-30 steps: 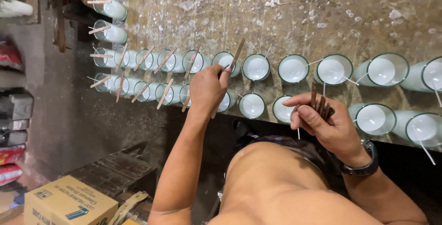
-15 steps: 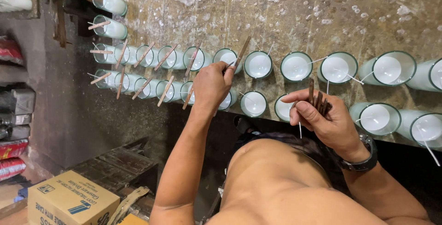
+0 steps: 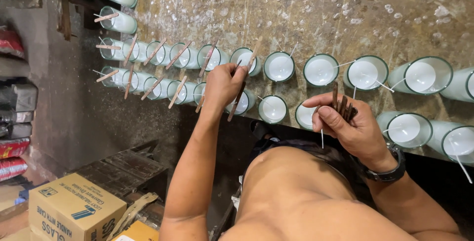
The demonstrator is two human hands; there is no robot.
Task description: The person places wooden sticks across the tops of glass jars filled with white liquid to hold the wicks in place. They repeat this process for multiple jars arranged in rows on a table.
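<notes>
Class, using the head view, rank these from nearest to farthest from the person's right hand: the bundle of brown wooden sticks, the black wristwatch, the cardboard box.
1. Bundle of brown wooden sticks, gripped in the right hand.
2. Black wristwatch, on that arm's wrist.
3. Cardboard box, far off at bottom left.

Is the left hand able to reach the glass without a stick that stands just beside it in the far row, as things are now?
Probably yes. The left hand is right beside that glass, and nothing lies between them. Its grip already holds a wooden stick, though, so it is not free.
</notes>
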